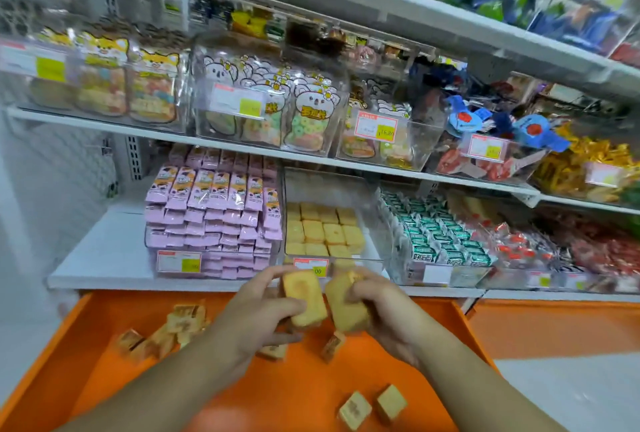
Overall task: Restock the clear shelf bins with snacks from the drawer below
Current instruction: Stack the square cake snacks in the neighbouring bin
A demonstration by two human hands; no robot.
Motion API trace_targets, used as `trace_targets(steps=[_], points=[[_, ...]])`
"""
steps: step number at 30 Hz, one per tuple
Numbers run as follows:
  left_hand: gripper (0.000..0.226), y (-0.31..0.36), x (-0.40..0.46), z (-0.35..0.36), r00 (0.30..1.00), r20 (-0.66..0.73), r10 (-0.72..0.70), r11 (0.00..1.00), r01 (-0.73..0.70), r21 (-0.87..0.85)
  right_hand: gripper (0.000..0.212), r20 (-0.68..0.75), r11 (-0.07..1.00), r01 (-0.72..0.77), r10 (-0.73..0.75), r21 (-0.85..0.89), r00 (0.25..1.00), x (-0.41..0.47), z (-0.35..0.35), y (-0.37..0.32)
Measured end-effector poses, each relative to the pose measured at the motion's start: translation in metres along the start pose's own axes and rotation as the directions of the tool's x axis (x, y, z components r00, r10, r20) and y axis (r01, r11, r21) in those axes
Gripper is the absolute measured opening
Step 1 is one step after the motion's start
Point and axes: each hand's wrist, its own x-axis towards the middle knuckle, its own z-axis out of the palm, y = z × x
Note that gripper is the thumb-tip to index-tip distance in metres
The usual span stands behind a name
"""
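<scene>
Wrapped cakes: left hand [256,310] grips one [304,300], right hand [377,310] another [343,307]. Likely light, soft, crushable; hold by the sides.

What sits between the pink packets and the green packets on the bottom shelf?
In the head view, a clear plastic bin partly filled with yellow square cakes.

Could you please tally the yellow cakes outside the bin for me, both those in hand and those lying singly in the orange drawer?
In the left hand, held cake: 1
In the right hand, second held cake: 1
Front drawer cakes: 2
Drawer cakes below the hands: 2
Total: 6
The heap at the left of the orange drawer is too blurred to count.
</scene>
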Motion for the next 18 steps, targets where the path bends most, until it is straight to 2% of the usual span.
trace_targets(steps=[3, 5, 8, 13, 18], points=[[0.036, 0.01, 0.022, 0.011, 0.997, -0.058, 0.056, 0.998, -0.053, 0.044, 0.035, -0.15, 0.994, 0.1, -0.104, -0.034, 0.983, 0.026, -0.022, -0.017], [0.028, 0.018, 0.043, 0.026, 0.991, -0.075, 0.114, 0.986, -0.104, 0.134, 0.024, -0.276, 0.978, 0.171, -0.199, -0.121, 0.94, 0.044, -0.044, -0.025], [0.022, 0.03, 0.09, 0.054, 0.98, -0.079, 0.185, 0.963, -0.165, 0.214, 0.03, -0.398, 0.932, 0.244, -0.338, -0.269, 0.853, 0.066, -0.077, -0.031], [0.026, 0.044, 0.172, 0.094, 0.942, -0.133, 0.31, 0.874, -0.227, 0.429, 0.035, -0.492, 0.911, 0.323, -0.411, -0.257, 0.767, 0.084, -0.115, -0.042], [0.033, 0.028, 0.241, 0.116, 0.956, -0.025, 0.292, 0.772, -0.22, 0.597, 0.036, -0.533, 0.935, 0.338, -0.342, -0.11, 0.774, 0.096, -0.143, -0.037]])
